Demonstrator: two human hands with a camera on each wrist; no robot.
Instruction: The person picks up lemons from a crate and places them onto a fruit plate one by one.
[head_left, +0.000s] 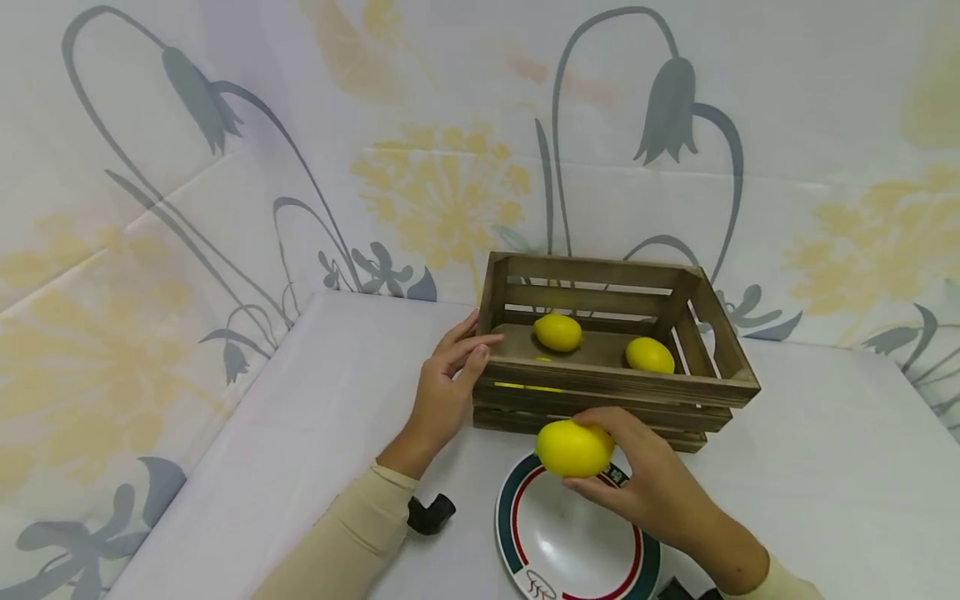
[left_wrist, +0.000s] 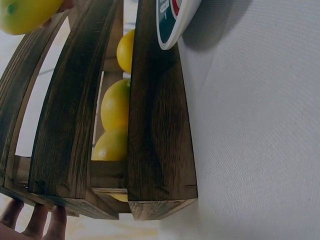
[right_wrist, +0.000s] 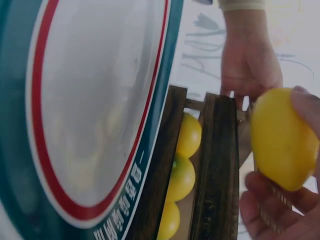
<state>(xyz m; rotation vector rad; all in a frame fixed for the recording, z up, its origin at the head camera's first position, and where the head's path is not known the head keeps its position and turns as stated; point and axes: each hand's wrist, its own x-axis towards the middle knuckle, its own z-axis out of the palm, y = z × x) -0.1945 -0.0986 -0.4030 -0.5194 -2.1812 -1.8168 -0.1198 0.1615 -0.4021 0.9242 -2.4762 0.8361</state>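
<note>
1. Closest to the head camera, your left sleeve (head_left: 337,525) slants in from the lower edge; a dark curved object (head_left: 432,515) shows just beside it, and a teal-rimmed plate (head_left: 505,517) lies between your forearms.
2. Your right hand (head_left: 652,483) pinches a yellow lemon (head_left: 573,448) between thumb and fingers; the fruit seems lifted clear of the plate, above its far rim.
3. Your left hand (head_left: 442,387) rests against the left end of a slatted wooden crate (head_left: 600,375), fingers mostly straight, one lying over the edge; it holds no fruit, and your hands are apart.
4. Your pinched lemon is on the near side of the crate's front slats, its long axis running roughly left to right, much like the crate's long side; your right hand has it, your left is farther off, up and leftward.
5. Inside, one loose lemon (head_left: 557,332) sits left of middle, another lemon (head_left: 649,356) near the right end; more yellow shows between slats, though you cannot count it surely.
</note>
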